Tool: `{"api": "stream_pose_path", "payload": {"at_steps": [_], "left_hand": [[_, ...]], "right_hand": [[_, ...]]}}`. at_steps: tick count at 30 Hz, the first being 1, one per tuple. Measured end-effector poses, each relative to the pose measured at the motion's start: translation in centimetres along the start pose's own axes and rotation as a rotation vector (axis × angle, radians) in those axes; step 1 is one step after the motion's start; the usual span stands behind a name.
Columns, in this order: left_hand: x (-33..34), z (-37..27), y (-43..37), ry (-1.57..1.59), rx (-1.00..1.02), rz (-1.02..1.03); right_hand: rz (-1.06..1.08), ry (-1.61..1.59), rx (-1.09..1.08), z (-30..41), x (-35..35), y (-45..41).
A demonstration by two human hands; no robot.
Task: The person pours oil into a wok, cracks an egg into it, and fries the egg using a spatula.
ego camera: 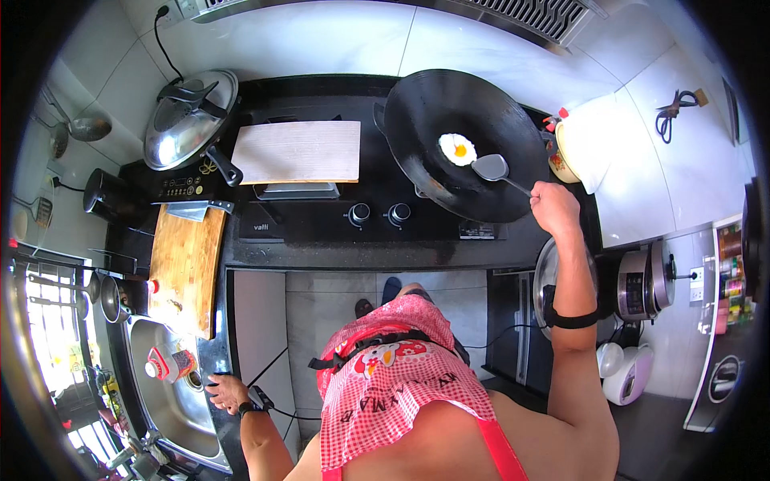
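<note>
My right hand [554,207] is closed around the handle of a metal spatula [491,167] at the right side of a large black wok [421,114]. The blade rests inside the wok, its edge at the lower right of a fried egg [456,150] with an orange-yellow yolk. The wok stands over the right part of a black gas hob [313,225]. At the lower left, my left hand [227,393] lies with its fingers spread on the dark counter edge by the sink, holding nothing that shows.
A wooden board [298,151] covers the left burner. Left of it are a lidded steel pan [191,126] and a cutting board [183,264] with a cleaver [192,209]. A bottle [171,364] lies in the sink [174,415]. Right stand a floral pot [562,162] and glass lid [544,270].
</note>
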State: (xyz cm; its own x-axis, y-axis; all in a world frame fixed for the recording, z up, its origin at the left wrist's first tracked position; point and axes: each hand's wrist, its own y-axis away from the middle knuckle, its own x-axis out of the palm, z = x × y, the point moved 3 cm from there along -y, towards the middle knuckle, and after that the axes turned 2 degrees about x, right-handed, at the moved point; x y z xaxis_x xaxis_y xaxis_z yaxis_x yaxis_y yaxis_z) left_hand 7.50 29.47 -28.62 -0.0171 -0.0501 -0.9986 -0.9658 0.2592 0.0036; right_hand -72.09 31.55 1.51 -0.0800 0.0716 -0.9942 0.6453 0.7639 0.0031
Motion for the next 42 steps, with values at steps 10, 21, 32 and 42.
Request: {"api": "stream_pose_path", "payload": {"at_steps": [10,21,32,42], "left_hand": [[-0.5,-1.0,3.7,0.325,0.347,-0.156],[-7.9,-20.2,39.6,0.608,1.886,0.929],[-4.0,-28.5,53.6,0.315,2.019,0.468],[-4.6,-28.5,53.7,0.111,2.085,0.470]], "right_hand": [[0.002,-0.031,0.082,-1.6,1.1,1.7],[-0.034,-0.118,0.088,-2.6,2.2,3.0],[-0.068,-0.202,0.012,-3.6,2.6,3.7],[-0.060,-0.271,-0.046,-5.8,3.6,2.3]]}}
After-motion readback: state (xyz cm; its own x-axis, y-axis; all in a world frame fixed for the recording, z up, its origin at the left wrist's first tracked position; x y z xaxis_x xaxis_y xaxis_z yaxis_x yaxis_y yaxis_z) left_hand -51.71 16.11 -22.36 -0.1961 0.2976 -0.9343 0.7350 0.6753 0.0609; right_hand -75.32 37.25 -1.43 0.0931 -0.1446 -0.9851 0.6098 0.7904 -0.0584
